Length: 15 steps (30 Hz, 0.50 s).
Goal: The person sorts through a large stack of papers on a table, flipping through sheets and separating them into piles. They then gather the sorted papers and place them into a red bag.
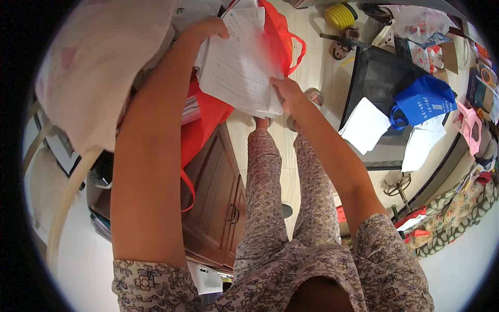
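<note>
Both my hands hold a stack of white paper sheets (239, 66) that bears writing. My left hand (208, 29) grips its upper left edge, thumb on top. At the lower right edge, my right hand (287, 91) pinches the sheets between thumb and fingers. Behind the stack, on its right side, shows a red fabric bag (277, 23) with a looped handle. More red bag material (206, 121) with papers inside lies below and left of the stack, above a brown wooden cabinet (212, 195).
To the right stands a low black table (374, 70) with loose white sheets (365, 125) and a blue fabric bag (425, 99). Beyond lie a yellow ribbed object (340, 16), shoes (343, 46) and a pink plastic item (469, 128). A pale cloth (101, 70) hangs at upper left.
</note>
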Each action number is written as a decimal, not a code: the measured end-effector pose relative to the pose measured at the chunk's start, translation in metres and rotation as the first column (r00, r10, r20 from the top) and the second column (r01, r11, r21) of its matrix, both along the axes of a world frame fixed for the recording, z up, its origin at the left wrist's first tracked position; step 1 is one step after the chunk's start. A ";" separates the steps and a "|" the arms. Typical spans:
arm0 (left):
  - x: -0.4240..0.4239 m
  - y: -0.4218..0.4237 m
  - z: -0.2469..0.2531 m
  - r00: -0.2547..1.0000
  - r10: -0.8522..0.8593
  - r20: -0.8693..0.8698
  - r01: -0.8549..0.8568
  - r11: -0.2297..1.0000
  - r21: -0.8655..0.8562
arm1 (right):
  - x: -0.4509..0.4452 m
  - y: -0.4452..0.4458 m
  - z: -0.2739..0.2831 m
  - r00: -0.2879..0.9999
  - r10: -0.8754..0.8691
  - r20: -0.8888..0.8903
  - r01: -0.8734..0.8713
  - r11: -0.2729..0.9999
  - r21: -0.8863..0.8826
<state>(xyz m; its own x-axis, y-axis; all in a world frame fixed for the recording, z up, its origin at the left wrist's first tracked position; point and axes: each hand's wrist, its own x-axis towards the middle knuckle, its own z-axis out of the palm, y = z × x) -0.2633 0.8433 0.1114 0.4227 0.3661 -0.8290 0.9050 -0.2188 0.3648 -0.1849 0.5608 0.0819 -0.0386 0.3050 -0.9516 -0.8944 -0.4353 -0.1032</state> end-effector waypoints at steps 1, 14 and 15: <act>0.003 0.006 -0.012 1.000 -0.028 0.011 0.029 0.999 -0.033 | 0.004 0.001 -0.015 1.000 -0.017 0.003 0.017 1.000 0.009; -0.005 0.027 -0.076 0.997 0.045 -0.064 -0.023 0.950 0.312 | 0.000 -0.014 -0.029 0.888 0.393 0.239 -0.354 0.915 -0.191; -0.005 0.018 -0.068 0.998 0.040 -0.040 -0.024 0.940 0.340 | -0.009 -0.025 -0.041 0.829 0.478 0.291 -0.432 0.877 -0.210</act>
<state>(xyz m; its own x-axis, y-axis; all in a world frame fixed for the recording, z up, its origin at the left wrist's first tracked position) -0.2680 0.8614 0.0435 0.3714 0.6418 -0.6710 0.9273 -0.2935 0.2325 -0.1936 0.5360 0.0409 0.1746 0.2024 -0.9636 -0.5170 -0.8140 -0.2647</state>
